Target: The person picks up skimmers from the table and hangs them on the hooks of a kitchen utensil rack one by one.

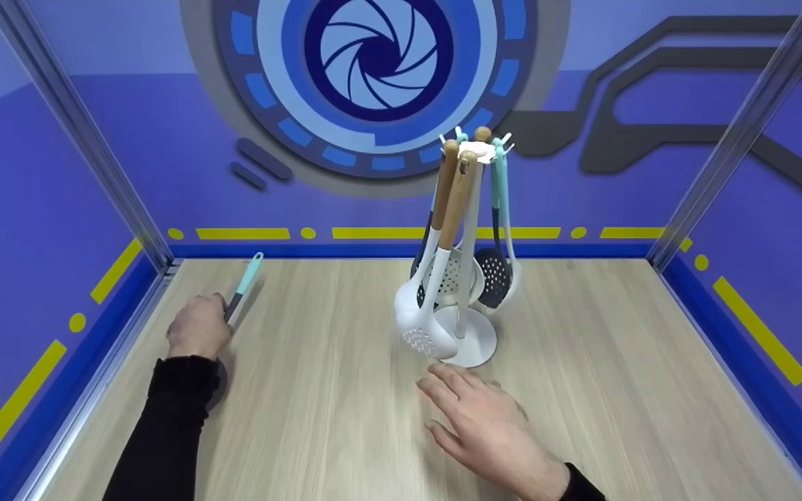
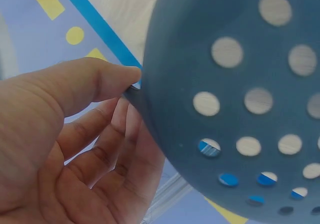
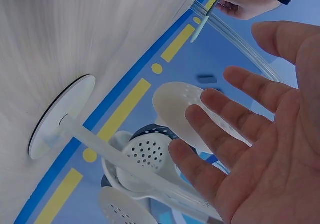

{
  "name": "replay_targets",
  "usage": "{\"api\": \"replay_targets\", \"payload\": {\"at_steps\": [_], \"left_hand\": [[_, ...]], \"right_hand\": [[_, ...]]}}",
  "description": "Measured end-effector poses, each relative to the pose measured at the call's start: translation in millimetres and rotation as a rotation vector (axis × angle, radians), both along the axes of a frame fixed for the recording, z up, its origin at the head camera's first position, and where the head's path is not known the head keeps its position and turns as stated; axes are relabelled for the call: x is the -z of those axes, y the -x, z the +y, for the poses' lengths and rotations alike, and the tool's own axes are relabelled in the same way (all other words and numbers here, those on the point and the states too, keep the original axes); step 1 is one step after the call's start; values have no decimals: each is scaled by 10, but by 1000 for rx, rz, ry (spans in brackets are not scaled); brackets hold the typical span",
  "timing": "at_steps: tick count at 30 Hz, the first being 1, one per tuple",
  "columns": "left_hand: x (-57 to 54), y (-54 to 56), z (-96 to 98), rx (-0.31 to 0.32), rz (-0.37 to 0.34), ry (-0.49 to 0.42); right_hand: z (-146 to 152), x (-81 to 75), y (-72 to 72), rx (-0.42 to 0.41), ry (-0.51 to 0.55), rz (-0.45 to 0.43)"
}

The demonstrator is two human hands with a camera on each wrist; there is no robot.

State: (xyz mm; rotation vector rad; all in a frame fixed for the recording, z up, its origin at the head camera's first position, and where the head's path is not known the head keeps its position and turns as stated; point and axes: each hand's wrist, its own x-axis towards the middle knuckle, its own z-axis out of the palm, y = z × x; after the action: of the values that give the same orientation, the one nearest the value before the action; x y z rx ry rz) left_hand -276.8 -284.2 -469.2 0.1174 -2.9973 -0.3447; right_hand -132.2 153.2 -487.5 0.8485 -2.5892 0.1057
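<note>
At the left of the table, my left hand (image 1: 198, 325) pinches a skimmer by the rim of its head. The skimmer's teal handle (image 1: 249, 273) points away from me, and its dark perforated head (image 2: 240, 84) fills much of the left wrist view; the hand hides that head in the head view. My right hand (image 1: 481, 421) has its fingers spread and holds nothing, just in front of a white utensil stand (image 1: 479, 341). Hanging from the stand are several utensils, among them a white slotted spoon (image 1: 429, 341) with a wooden handle and a dark skimmer (image 1: 493, 278).
The wooden table (image 1: 324, 390) is bordered by blue printed walls (image 1: 345, 202) with yellow marks. Metal posts (image 1: 95, 132) stand at the back corners. The stand rises tall near the middle, its hooks (image 1: 477, 149) at the top.
</note>
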Motion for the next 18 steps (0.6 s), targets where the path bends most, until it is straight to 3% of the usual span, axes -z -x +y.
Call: {"api": "replay_targets", "payload": {"at_steps": [18], "left_hand": [[-155, -39, 234, 25, 69, -42]], "right_hand": [[4, -79, 6, 12, 26, 6]]}}
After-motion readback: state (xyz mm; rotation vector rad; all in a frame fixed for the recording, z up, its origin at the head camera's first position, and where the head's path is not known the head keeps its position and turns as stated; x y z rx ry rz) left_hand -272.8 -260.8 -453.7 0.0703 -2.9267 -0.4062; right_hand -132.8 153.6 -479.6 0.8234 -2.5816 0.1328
